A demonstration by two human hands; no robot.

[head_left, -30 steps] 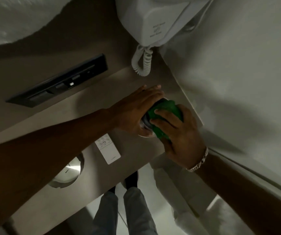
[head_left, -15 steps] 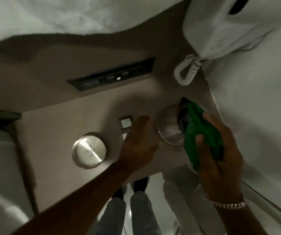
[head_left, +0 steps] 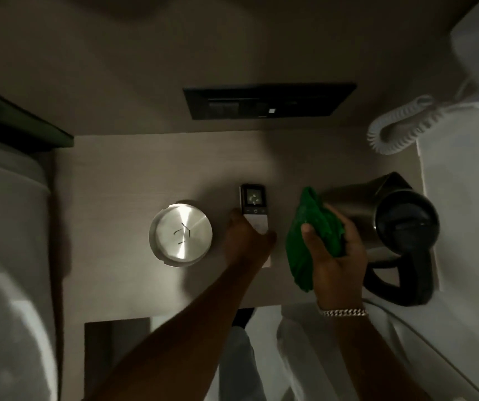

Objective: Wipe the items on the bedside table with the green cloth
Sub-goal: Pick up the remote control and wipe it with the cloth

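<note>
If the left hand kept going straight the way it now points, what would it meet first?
The left hand already lies over the lower end of the remote control; going on, it would slide up the remote toward its screen. Whether it touches yet is unclear.

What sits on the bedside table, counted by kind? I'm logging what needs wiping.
Round metal dish: 1
Remote control: 1
Steel kettle: 1
Total: 3

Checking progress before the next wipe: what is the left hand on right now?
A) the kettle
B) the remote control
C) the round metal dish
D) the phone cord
B: the left hand rests on the remote control, while the right hand holds the green cloth.
</note>
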